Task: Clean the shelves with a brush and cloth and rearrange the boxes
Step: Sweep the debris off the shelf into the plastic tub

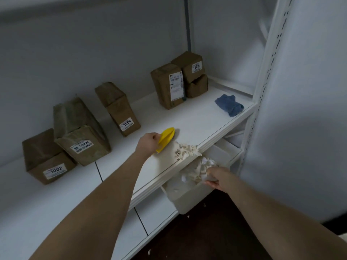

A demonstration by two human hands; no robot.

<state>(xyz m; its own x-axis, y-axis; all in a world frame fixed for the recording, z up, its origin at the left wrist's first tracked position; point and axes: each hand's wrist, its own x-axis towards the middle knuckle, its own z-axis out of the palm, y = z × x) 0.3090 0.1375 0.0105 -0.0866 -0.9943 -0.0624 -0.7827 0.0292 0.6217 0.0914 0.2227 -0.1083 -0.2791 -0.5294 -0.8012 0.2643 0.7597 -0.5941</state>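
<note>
Five brown paper-wrapped boxes and one smaller one stand along the back of the white shelf [197, 119]. The near-left box [47, 158] carries a white sticker reading "1002". The taller tilted box [80, 132] beside it reads roughly "55-3-330", with smaller print too blurred to read. Farther right, a leaning box [118, 107] is marked "3004". An upright box [167, 87] bears a long shipping label whose print cannot be read. Behind it, the top box [189, 64] shows a sticker starting "201" and sits on the small unlabelled box [197, 87]. The blue cloth [229, 105] lies crumpled at the far right of the shelf, near the slotted white upright [262, 81] and well apart from both hands. The left hand [148, 142] is closed round the yellow brush [166, 138], which rests on the shelf just beside a heap of pale paper scraps [185, 150] at the front edge. The right hand [218, 178] grips the near rim of a white bin [189, 196], tilted against and just below that edge, with more scraps inside. A lower shelf [155, 212] and dark floor [206, 237] show beneath.
</note>
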